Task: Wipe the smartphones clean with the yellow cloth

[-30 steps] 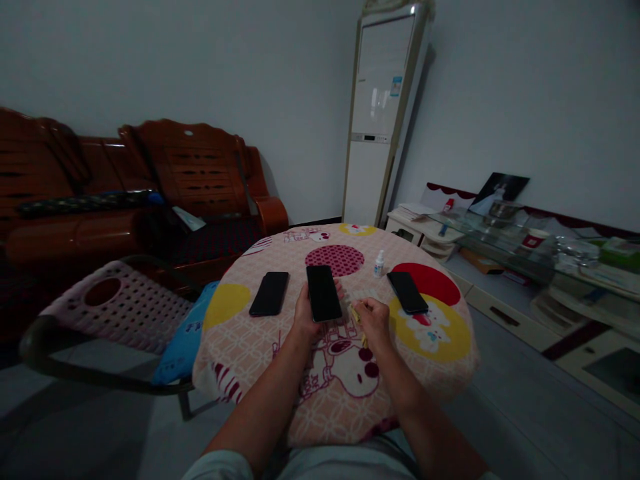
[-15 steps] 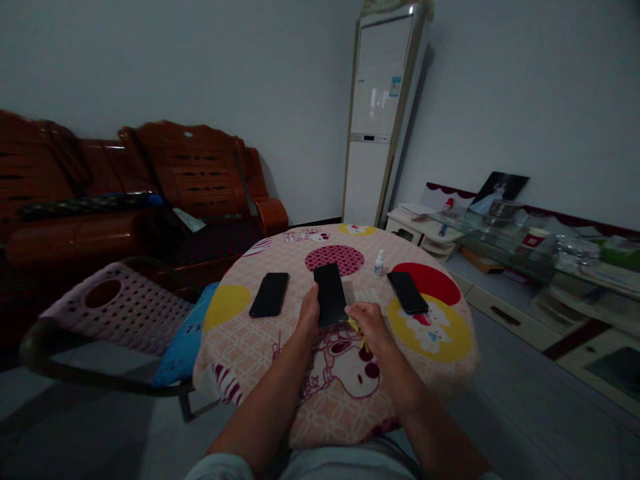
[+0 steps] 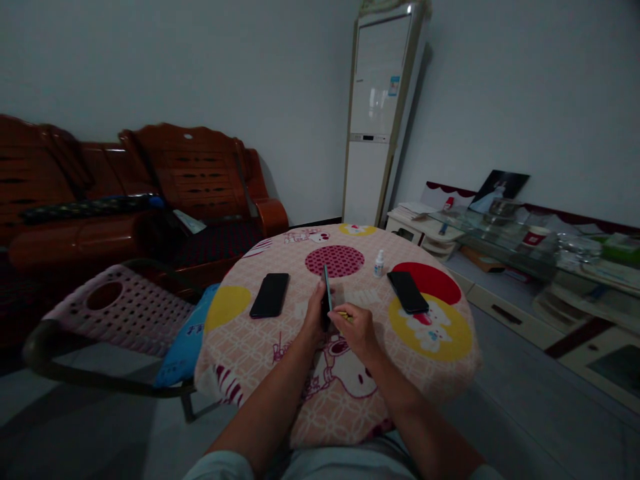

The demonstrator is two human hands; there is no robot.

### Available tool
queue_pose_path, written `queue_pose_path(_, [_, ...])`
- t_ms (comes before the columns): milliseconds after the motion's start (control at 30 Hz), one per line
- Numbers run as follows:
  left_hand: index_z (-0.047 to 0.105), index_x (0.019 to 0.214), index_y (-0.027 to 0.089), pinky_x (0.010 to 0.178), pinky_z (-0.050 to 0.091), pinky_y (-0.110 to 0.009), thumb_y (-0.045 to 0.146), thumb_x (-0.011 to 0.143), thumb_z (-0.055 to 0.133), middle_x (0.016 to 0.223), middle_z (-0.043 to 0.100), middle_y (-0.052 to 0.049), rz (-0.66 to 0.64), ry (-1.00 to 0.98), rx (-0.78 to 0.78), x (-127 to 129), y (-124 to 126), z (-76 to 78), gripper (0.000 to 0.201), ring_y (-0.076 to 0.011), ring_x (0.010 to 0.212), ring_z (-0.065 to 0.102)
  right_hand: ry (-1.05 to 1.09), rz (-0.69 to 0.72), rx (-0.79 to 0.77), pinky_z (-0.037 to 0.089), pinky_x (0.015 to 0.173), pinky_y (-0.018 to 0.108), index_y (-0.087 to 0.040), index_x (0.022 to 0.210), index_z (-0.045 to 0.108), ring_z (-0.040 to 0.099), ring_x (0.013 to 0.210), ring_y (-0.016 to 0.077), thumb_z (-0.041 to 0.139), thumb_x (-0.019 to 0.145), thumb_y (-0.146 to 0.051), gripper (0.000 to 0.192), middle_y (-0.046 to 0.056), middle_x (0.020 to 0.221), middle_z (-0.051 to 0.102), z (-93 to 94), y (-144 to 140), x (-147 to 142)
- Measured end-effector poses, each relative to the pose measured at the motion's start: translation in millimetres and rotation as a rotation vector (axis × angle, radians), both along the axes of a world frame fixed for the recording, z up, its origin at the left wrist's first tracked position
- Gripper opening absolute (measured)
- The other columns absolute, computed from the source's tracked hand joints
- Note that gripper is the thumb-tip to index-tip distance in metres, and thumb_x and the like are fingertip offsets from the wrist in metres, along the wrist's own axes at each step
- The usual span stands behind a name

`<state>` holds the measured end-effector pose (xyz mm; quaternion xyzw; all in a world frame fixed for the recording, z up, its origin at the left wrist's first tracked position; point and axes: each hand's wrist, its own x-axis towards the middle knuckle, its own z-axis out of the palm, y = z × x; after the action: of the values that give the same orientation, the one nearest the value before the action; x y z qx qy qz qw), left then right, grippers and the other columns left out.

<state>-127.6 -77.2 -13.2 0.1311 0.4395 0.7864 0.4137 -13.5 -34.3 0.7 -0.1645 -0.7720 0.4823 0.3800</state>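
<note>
My left hand (image 3: 315, 311) grips a phone (image 3: 327, 293) by its side, above the middle of the table. The phone is turned edge-on, so only its narrow side shows. Pinched in my right hand (image 3: 356, 326) is a small yellow cloth (image 3: 344, 315), mostly covered by the fingers. That hand is at the phone's right side, close to its lower end. A second black phone (image 3: 270, 295) lies flat left of my hands, and a third black phone (image 3: 407, 292) lies to their right. Beyond my right hand a small white spray bottle (image 3: 379, 263) stands upright.
A patterned cloth covers the round table (image 3: 305, 427). At its left is a woven chair (image 3: 145, 303) with a blue cushion (image 3: 187, 347). Wooden seats (image 3: 195, 167) line the back wall, a tall air conditioner (image 3: 373, 113) fills the corner, and a glass-topped cabinet (image 3: 480, 233) runs along the right.
The held phone has turned from screen facing me to edge-on. My right hand has shifted slightly left, closer to the phone, with the yellow cloth still in its fingers.
</note>
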Motion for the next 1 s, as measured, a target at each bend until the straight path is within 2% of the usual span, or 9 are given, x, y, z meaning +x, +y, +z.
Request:
queue_pose_path(67, [0.062, 0.101, 0.012, 0.052, 0.050, -0.028, 0.067, 0.078, 0.052, 0.070, 0.065, -0.006, -0.167, -0.197, -0.011, 1, -2, 0.5, 0.061, -0.0179, 0.058, 0.063, 0.047, -0.025, -0.098, 0.043, 0.057, 0.022, -0.017, 0.076, 0.068, 0.057, 0.061, 0.0145, 0.060, 0.078, -0.041, 0.026, 0.001, 0.065, 0.064, 0.5, 2, -1])
queue_pose_path(133, [0.063, 0.100, 0.010, 0.049, 0.050, -0.027, 0.066, 0.081, 0.049, 0.070, 0.066, -0.008, -0.263, -0.334, 0.047, 2, -3, 2.2, 0.061, -0.0164, 0.054, 0.061, 0.085, -0.113, -0.223, 0.044, 0.054, 0.023, -0.016, 0.074, 0.066, 0.057, 0.058, 0.0144, 0.060, 0.078, -0.044, 0.029, 0.001, 0.063, 0.063, -2.0, 9, -2])
queue_pose_path(267, [0.061, 0.107, 0.010, 0.071, 0.056, -0.034, 0.057, 0.087, 0.046, 0.089, 0.070, -0.014, -0.298, -0.438, 0.189, 5, -2, 4.2, 0.054, -0.0216, 0.078, 0.068, 0.160, -0.245, -0.400, 0.044, 0.051, 0.023, -0.016, 0.068, 0.062, 0.055, 0.055, 0.0140, 0.057, 0.078, -0.047, 0.033, 0.001, 0.061, 0.062, -15.4, 34, -3])
queue_pose_path(367, [0.060, 0.110, 0.009, 0.083, 0.053, -0.045, 0.054, 0.089, 0.044, 0.093, 0.070, -0.016, -0.307, -0.462, 0.198, 5, -2, 1.3, 0.052, -0.0268, 0.089, 0.067, 0.172, -0.255, -0.393, 0.046, 0.054, 0.024, -0.015, 0.081, 0.066, 0.059, 0.062, 0.0156, 0.056, 0.077, -0.040, 0.028, 0.004, 0.072, 0.067, -25.1, 48, -5])
queue_pose_path(500, [0.059, 0.110, 0.011, 0.082, 0.052, -0.049, 0.051, 0.087, 0.048, 0.092, 0.070, -0.016, -0.355, -0.445, 0.139, 4, -2, -3.0, 0.048, -0.0295, 0.089, 0.068, 0.179, -0.288, -0.245, 0.052, 0.066, 0.027, -0.013, 0.106, 0.064, 0.064, 0.077, 0.0184, 0.060, 0.073, -0.032, 0.038, 0.008, 0.092, 0.070, -25.0, 48, -7])
queue_pose_path(633, [0.060, 0.109, 0.013, 0.078, 0.053, -0.048, 0.052, 0.086, 0.051, 0.090, 0.070, -0.014, -0.418, -0.416, 0.106, 6, -2, -2.1, 0.046, -0.0294, 0.085, 0.068, 0.203, -0.323, -0.034, 0.052, 0.069, 0.028, -0.016, 0.095, 0.067, 0.064, 0.077, 0.0175, 0.059, 0.077, -0.027, 0.023, 0.006, 0.087, 0.069, -14.1, 42, -7])
queue_pose_path(733, [0.064, 0.100, 0.015, 0.078, 0.053, -0.044, 0.049, 0.086, 0.053, 0.084, 0.070, -0.010, -0.431, -0.426, 0.069, 8, 0, -2.4, 0.038, -0.0261, 0.080, 0.068, 0.215, -0.260, 0.180, 0.052, 0.075, 0.030, -0.018, 0.086, 0.070, 0.063, 0.083, 0.0179, 0.057, 0.081, -0.021, 0.015, 0.007, 0.089, 0.068, -9.5, 40, -9])
queue_pose_path(867, [0.064, 0.084, 0.015, 0.073, 0.053, -0.033, 0.046, 0.085, 0.058, 0.075, 0.068, -0.007, -0.392, -0.407, 0.021, 9, 2, -4.6, 0.032, -0.0198, 0.070, 0.067, 0.120, -0.173, 0.426, 0.050, 0.085, 0.034, -0.019, 0.089, 0.071, 0.060, 0.092, 0.0191, 0.054, 0.084, -0.014, 0.019, 0.008, 0.096, 0.066, -11.5, 36, -12])
queue_pose_path(1000, [0.065, 0.092, 0.014, 0.075, 0.054, -0.036, 0.056, 0.084, 0.055, 0.081, 0.069, -0.011, -0.438, -0.383, 0.002, 10, -1, -1.3, 0.044, -0.0249, 0.081, 0.068, 0.037, -0.174, 0.651, 0.048, 0.086, 0.037, -0.019, 0.100, 0.070, 0.054, 0.095, 0.0212, 0.048, 0.087, -0.011, 0.026, 0.009, 0.096, 0.063, -12.4, 29, -10])
